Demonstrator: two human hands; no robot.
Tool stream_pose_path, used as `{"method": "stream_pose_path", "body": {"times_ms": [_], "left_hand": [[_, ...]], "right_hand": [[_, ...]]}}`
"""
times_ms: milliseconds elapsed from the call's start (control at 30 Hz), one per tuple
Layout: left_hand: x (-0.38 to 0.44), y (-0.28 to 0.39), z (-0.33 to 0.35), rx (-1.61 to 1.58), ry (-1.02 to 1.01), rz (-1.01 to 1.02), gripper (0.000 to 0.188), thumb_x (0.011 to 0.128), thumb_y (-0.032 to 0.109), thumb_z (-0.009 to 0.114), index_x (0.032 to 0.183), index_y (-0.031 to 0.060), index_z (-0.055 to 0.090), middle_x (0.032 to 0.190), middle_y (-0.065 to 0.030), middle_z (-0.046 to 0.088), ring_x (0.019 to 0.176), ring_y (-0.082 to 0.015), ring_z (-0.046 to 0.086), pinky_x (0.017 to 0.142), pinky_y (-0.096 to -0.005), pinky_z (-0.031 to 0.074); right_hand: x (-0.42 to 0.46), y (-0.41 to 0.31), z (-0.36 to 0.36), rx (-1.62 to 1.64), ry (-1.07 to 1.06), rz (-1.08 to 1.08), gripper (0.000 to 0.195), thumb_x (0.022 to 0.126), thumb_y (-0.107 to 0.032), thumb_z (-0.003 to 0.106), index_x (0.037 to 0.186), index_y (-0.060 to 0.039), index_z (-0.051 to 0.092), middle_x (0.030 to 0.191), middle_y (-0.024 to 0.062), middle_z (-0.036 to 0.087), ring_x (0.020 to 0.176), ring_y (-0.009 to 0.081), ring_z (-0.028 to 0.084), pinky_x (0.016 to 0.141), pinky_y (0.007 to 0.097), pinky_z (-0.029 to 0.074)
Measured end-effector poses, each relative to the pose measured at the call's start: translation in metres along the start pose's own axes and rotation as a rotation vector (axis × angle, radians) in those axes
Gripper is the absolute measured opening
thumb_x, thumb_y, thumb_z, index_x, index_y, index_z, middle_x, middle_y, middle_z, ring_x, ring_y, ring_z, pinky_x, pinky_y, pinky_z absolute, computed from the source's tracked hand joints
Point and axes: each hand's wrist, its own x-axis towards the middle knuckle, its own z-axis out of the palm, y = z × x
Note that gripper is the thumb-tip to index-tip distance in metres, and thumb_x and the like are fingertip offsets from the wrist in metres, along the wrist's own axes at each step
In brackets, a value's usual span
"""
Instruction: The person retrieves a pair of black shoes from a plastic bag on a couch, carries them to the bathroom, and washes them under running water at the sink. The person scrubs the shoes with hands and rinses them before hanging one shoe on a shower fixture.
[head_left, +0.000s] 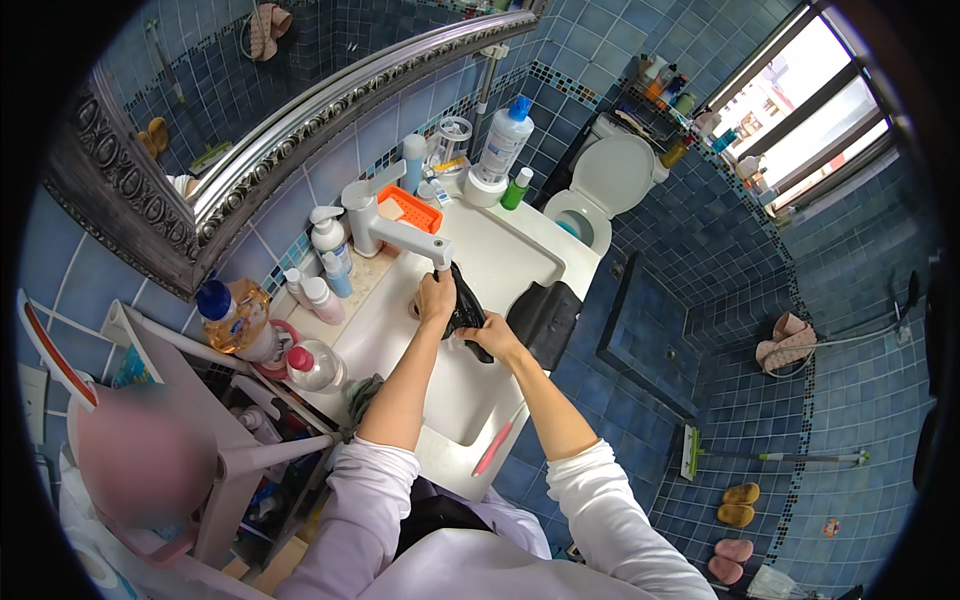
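Over the white sink basin (469, 409), my left hand (435, 298) grips the upper part of a wet black item (468, 304), right under the spout of the white tap (409, 237). Lower down, my right hand (493, 337) has its fingers closed around the same item. Its surface is shiny; whether it is a bag or a cover I cannot tell. A larger black leather-like piece (545, 322) lies folded over the basin's rim, to the right of my right hand. A tool with a pink handle (493, 448) rests on the front rim.
Behind the tap sits an orange soap tray (411, 208). Pump bottles (330, 238) line the wall side, and a large upturned bottle (504, 142) stands at the far end. A clear red-capped bottle (318, 367) is at the left. The toilet (600, 187) lies beyond the counter.
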Motion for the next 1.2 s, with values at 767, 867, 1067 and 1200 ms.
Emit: {"method": "stream_pose_path", "body": {"times_ms": [767,867,1067,1200], "left_hand": [[-0.019,-0.035,0.008,-0.201,-0.355,0.454,0.073,0.068,0.007,0.067,0.131,0.0045,0.031,0.113,-0.0158,0.055,0.106,-0.0269,0.055,0.088,-0.0344,0.044],[-0.007,-0.028,0.009,-0.191,-0.341,0.428,0.044,0.075,-0.005,0.056,0.117,0.0014,0.044,0.104,-0.0129,0.058,0.099,-0.0239,0.058,0.082,-0.0361,0.046],[0.001,-0.008,-0.01,0.19,-0.137,0.241,0.032,0.081,0.017,0.06,0.107,-0.001,0.054,0.095,-0.0248,0.063,0.096,-0.0397,0.059,0.081,-0.0459,0.047],[-0.009,0.007,-0.013,0.286,-0.155,0.128,0.045,0.085,0.042,0.053,0.094,-0.0005,0.065,0.09,-0.0222,0.065,0.096,-0.0369,0.061,0.083,-0.0424,0.047]], "right_hand": [[0.017,-0.085,-0.007,-0.472,0.226,-0.278,0.019,0.082,-0.015,0.063,0.089,0.0017,0.065,0.07,0.0147,0.064,0.064,0.0209,0.06,0.064,0.0343,0.047],[0.024,-0.073,-0.012,-0.269,0.32,-0.273,0.021,0.084,-0.016,0.064,0.087,0.0048,0.065,0.069,0.0083,0.064,0.06,0.0131,0.057,0.059,0.0293,0.047],[0.0,-0.075,-0.054,-0.312,0.444,-0.159,0.052,0.071,-0.035,0.076,0.104,0.0034,0.065,0.098,0.0184,0.066,0.092,0.0242,0.063,0.083,0.0298,0.047],[-0.011,-0.034,-0.105,-0.392,0.681,0.444,0.116,0.06,-0.045,0.08,0.141,0.0015,0.013,0.146,0.03,0.004,0.13,0.0468,0.026,0.102,0.0503,0.034]]}}
